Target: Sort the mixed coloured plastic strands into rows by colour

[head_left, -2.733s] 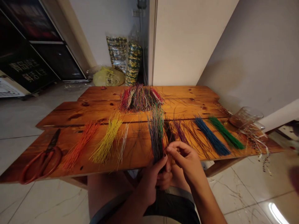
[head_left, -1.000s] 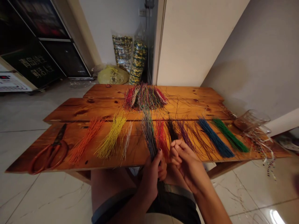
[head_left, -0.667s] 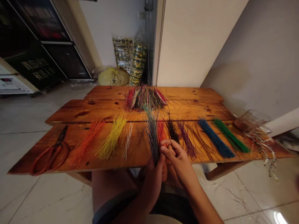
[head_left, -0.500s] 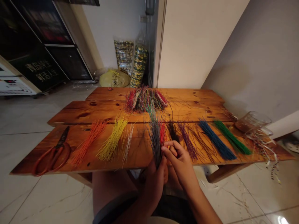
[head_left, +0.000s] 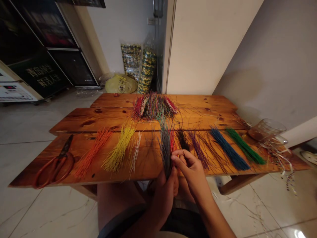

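Wooden planks point(head_left: 81, 120) form a low table spread with dyed strands: a mixed mound point(head_left: 155, 107) near the far edge, then along the near edge red-handled scissors point(head_left: 55, 168), an orange bunch point(head_left: 92, 153), a yellow bunch point(head_left: 119, 150), a white bunch point(head_left: 135, 152), a purple bunch point(head_left: 198, 153), a blue bunch point(head_left: 229, 150) and a green bunch point(head_left: 244, 150). A glass tumbler point(head_left: 267, 130) sits at the right edge. The person's left hand point(head_left: 164, 195) grips a dark multicoloured bundle point(head_left: 165, 150) upright over the near edge. The right hand point(head_left: 190, 170) curls just beside it in a narrow pinch; whether it holds a strand cannot be told.
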A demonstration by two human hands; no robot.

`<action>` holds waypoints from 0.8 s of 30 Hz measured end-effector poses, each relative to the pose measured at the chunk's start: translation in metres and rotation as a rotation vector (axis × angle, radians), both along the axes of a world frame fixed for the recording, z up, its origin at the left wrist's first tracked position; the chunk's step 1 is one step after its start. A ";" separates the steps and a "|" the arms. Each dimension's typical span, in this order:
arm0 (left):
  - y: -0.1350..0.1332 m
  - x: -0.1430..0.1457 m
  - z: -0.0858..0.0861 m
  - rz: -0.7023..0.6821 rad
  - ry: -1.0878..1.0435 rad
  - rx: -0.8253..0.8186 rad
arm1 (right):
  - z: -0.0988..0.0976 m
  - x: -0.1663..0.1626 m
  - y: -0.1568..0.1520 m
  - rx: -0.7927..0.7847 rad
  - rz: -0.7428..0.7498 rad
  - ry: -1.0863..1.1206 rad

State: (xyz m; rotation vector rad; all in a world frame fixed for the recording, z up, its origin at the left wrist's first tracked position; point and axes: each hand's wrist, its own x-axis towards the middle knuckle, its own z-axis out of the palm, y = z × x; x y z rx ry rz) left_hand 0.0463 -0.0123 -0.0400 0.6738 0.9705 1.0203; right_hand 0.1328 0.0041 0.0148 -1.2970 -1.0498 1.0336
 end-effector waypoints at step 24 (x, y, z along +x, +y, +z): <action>0.011 -0.001 0.005 -0.001 -0.085 0.013 | 0.006 0.033 0.018 0.069 -0.229 0.517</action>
